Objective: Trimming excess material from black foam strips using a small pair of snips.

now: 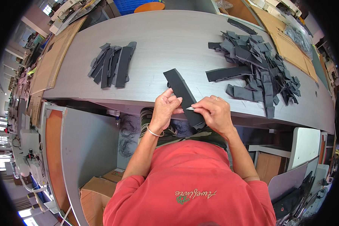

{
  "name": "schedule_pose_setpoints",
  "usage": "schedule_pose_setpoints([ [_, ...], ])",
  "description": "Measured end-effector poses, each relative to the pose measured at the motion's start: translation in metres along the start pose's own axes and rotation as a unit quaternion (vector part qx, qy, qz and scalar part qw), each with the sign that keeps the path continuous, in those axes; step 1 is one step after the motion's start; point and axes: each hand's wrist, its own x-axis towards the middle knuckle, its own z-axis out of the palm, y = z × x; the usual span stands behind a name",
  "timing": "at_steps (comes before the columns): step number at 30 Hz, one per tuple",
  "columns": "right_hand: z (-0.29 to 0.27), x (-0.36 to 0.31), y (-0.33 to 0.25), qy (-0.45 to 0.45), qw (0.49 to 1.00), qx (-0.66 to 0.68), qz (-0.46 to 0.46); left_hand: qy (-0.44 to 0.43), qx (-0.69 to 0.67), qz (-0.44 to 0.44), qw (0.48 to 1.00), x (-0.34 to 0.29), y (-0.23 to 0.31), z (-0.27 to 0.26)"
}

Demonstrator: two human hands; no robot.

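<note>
My left hand (163, 110) grips a folded black fabric strip (180, 86) by its left edge, with the thumb laid toward the cloth. The strip slants over the table's near edge, its lower end hanging above my lap. In my right hand (217, 113), thumb and fingers pinch a small pale pointed tool (190, 108), whose tip lies against the strip. Most of that tool is hidden in the fingers, so its exact kind does not show.
A neat row of dark strips (112, 66) lies on the grey table (165, 41), left of my hands. To the right spreads a tangled heap of dark fabric pieces (252, 60). Cardboard sheets (58, 60) cover the left side. A cardboard box (96, 192) stands below.
</note>
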Motion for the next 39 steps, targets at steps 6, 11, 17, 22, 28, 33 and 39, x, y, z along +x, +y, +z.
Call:
schedule_pose_setpoints([
  [6, -0.015, 0.002, 0.002, 0.047, 0.996, 0.039, 0.062, 0.004, -0.01, 0.017, 1.0, 0.0, 0.003, -0.003],
  [11, -0.016, -0.001, 0.003, 0.035, 0.999, 0.005, 0.032, 0.0, -0.012, 0.012, 1.0, 0.0, 0.004, 0.0],
  [17, -0.017, -0.002, 0.004, 0.049, 0.998, 0.018, 0.04, -0.008, -0.021, 0.01, 1.0, 0.0, 0.005, 0.0],
  [22, -0.016, -0.002, 0.006, 0.036, 0.999, 0.002, 0.013, -0.009, -0.029, 0.012, 0.999, 0.001, 0.003, -0.003],
  [28, -0.014, -0.002, 0.005, 0.052, 0.998, 0.014, 0.024, -0.014, -0.042, 0.01, 0.999, 0.003, 0.002, -0.003],
  [33, -0.014, -0.002, 0.007, 0.047, 0.999, -0.004, 0.012, -0.014, -0.034, 0.006, 0.999, 0.003, 0.002, -0.005],
  [39, -0.013, -0.001, 0.004, 0.043, 0.999, -0.003, 0.011, -0.017, -0.039, 0.004, 0.999, 0.002, 0.003, -0.004],
])
